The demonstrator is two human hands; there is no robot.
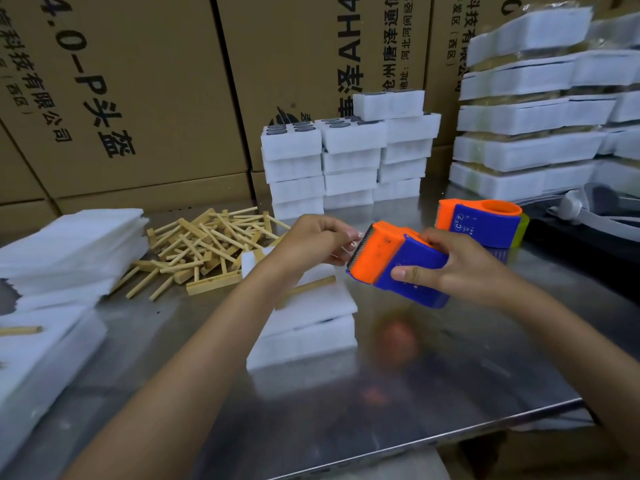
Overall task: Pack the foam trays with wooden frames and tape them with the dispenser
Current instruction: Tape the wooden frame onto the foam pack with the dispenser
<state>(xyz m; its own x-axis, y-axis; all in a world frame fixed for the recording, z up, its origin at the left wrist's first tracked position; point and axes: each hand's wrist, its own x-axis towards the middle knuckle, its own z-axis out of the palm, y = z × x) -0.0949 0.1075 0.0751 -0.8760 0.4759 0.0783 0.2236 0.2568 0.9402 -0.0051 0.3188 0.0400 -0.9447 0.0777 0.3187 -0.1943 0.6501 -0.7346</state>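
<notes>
head: right hand [460, 271] grips tape dispenser [398, 268].

The left forearm [221, 306] hides part of the foam tray [311, 327] beneath it. The left foam stack [52, 258] runs off the picture's edge. Reflections on the surface [398, 393] are blurred.

You see even, soft light; glare sheens the steel table [450, 375] below your hands, blurred near you, edges bowing outward.

Glossy steel table [346, 393], matt white foam trays [304, 327], plastic dispenser [398, 268]
</notes>
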